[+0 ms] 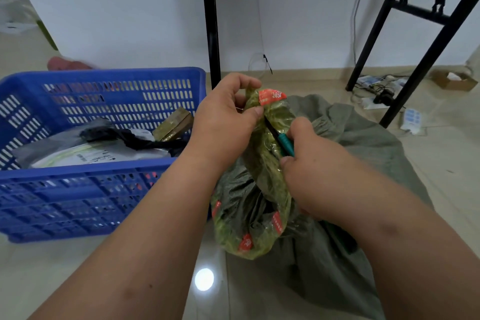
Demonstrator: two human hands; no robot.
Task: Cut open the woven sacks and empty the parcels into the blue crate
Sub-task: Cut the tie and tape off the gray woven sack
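Observation:
A grey-green woven sack (363, 163) lies on the floor at the right, its bunched neck wound in shiny yellow-green tape (262, 163) with red printed patches. My left hand (223, 122) pinches the top of the taped neck. My right hand (311, 171) grips a teal-handled knife (284, 141), whose dark blade lies against the tape just below my left thumb. The blue crate (91, 171) stands to the left and holds several grey, black and brown parcels (104, 148).
Black metal table legs (211, 34) rise behind the sack, more at the right (428, 54). Cables and a power strip (376, 93) lie by the wall, a small cardboard box (453, 80) at far right. The tiled floor (205, 279) is glossy.

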